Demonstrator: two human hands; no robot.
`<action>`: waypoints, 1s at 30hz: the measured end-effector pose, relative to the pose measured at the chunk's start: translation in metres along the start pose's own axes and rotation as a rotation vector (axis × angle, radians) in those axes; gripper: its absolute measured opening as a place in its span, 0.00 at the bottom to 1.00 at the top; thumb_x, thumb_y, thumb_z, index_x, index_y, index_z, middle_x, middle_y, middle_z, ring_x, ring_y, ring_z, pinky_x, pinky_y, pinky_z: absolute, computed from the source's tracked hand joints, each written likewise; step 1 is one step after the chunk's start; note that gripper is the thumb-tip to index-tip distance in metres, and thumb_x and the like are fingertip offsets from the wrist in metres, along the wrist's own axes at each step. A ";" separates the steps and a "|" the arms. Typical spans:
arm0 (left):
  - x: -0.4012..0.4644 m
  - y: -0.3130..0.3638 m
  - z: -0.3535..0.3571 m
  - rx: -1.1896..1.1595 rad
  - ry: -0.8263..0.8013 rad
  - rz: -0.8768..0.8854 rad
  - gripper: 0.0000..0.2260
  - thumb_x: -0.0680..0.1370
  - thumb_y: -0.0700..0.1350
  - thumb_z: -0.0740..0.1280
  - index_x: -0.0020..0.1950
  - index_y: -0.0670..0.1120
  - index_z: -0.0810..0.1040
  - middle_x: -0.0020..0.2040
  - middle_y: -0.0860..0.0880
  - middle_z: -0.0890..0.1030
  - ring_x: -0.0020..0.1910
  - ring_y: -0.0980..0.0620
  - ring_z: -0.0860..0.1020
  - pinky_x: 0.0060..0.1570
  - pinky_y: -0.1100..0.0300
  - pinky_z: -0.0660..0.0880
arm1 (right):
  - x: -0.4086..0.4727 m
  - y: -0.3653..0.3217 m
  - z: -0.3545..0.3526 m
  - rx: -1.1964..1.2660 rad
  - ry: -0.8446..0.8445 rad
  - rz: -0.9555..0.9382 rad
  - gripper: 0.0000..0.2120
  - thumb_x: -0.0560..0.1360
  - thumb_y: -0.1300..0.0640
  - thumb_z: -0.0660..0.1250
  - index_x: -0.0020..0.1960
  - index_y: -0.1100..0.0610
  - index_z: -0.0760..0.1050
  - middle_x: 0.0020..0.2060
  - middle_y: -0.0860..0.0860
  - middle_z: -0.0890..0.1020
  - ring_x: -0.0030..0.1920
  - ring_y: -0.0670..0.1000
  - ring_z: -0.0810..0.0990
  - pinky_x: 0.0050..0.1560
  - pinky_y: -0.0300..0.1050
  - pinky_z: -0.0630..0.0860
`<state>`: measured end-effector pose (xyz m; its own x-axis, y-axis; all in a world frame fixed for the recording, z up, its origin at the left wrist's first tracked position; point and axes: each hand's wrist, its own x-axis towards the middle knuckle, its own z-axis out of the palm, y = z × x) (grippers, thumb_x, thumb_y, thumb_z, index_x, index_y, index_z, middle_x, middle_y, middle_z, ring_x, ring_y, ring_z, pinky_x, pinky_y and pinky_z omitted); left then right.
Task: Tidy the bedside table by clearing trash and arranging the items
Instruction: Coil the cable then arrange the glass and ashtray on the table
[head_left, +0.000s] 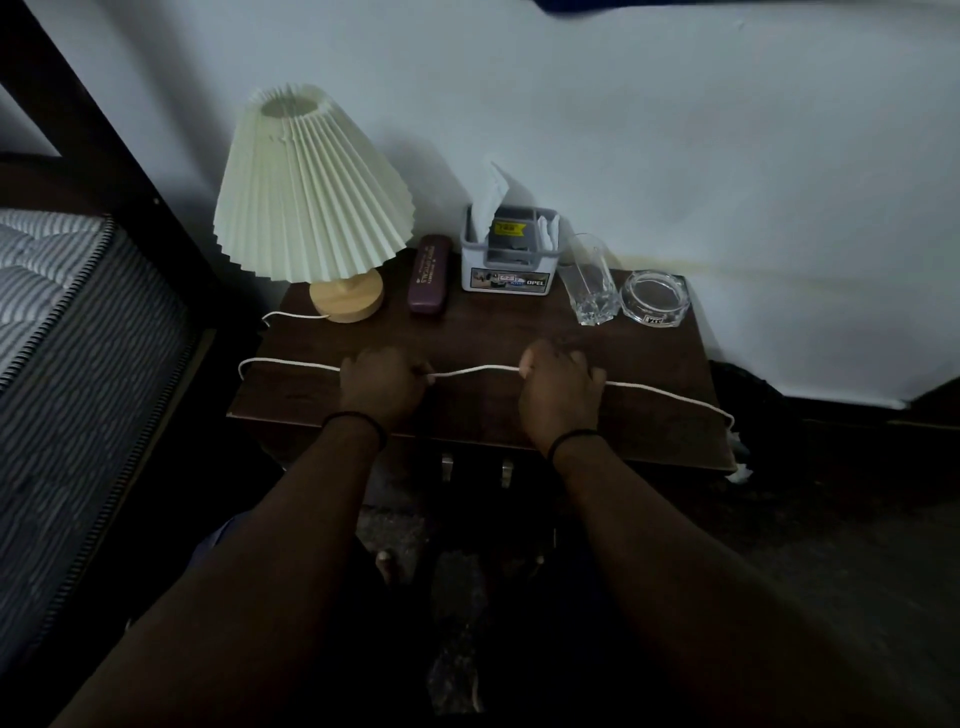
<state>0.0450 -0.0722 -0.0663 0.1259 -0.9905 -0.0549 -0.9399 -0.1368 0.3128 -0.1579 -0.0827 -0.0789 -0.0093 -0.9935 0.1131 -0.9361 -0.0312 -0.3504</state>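
A dark wooden bedside table (649, 358) stands against the wall. A white lamp cord (475, 370) stretches across its top from the left edge to the right front corner, where it drops off. My left hand (382, 384) and my right hand (558, 392) each pinch the cord, a short span apart. At the back stand a lamp (311, 192) with a pleated cream shade and wooden base, a maroon glasses case (428, 274), a grey tissue holder (509, 249), an empty drinking glass (589, 278) and a glass ashtray (655, 298).
A bed with a striped mattress (62, 364) and dark frame lies close on the left. The white wall (675, 130) rises right behind the table. Dark floor extends to the right and below. Two metal drawer handles (475, 470) show under the table's front edge.
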 end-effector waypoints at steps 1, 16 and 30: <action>0.000 -0.002 -0.002 0.012 0.013 -0.011 0.08 0.77 0.55 0.68 0.52 0.56 0.84 0.54 0.47 0.83 0.57 0.42 0.78 0.58 0.50 0.68 | 0.001 0.003 -0.005 0.020 0.014 0.049 0.08 0.73 0.59 0.61 0.49 0.50 0.72 0.48 0.49 0.80 0.56 0.55 0.74 0.57 0.52 0.63; -0.033 0.016 -0.034 -0.390 0.117 0.310 0.03 0.73 0.45 0.74 0.45 0.47 0.87 0.46 0.46 0.86 0.47 0.46 0.82 0.46 0.55 0.75 | -0.023 -0.013 -0.033 -0.074 0.014 -0.283 0.11 0.77 0.47 0.63 0.56 0.46 0.80 0.53 0.46 0.84 0.61 0.50 0.77 0.73 0.52 0.53; -0.053 0.009 -0.055 -0.533 0.175 0.262 0.07 0.79 0.43 0.68 0.41 0.46 0.78 0.34 0.51 0.77 0.35 0.51 0.76 0.39 0.57 0.68 | -0.045 0.052 -0.140 -0.090 0.229 0.056 0.17 0.75 0.49 0.65 0.64 0.49 0.76 0.57 0.55 0.82 0.59 0.59 0.78 0.60 0.53 0.73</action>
<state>0.0470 -0.0214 -0.0085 0.0047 -0.9731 0.2303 -0.6641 0.1691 0.7283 -0.2552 -0.0244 0.0284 -0.1320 -0.9424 0.3073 -0.9592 0.0433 -0.2793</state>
